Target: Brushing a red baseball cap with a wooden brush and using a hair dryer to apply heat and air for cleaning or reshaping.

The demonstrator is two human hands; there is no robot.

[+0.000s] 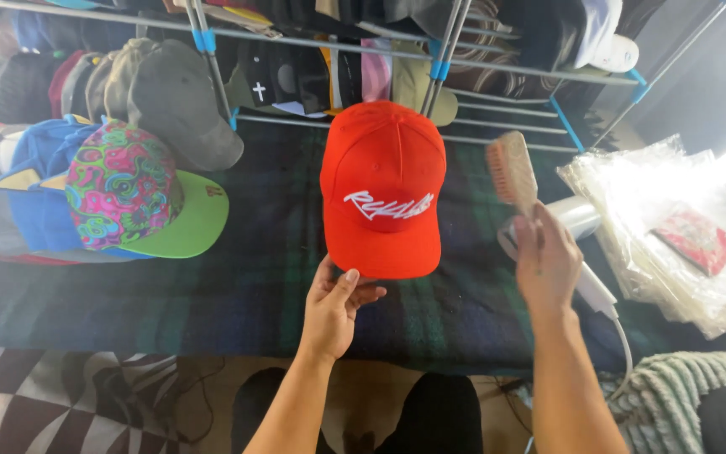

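Head view: the left hand holds a red cap by the front edge of its brim, thumb on top and fingers curled beneath, so its grip is closed on the brim. The cap hangs above a dark plaid surface, crown pointing away from the person and brim toward them, its long axis running straight out from the left hand. The right hand is raised just to the right of the cap, its grip closed around the handle of a bristle brush, whose head stands upright and slightly tilted, bristles turned toward the cap. Brush and cap are near but apart, level with the cap's right side. The brush hand is the nearer one to the crown; the left only meets the brim. To the left lie a swirl-patterned cap with a green brim and a blue cap; a wire rack of caps stands behind, and clear plastic bags to the right
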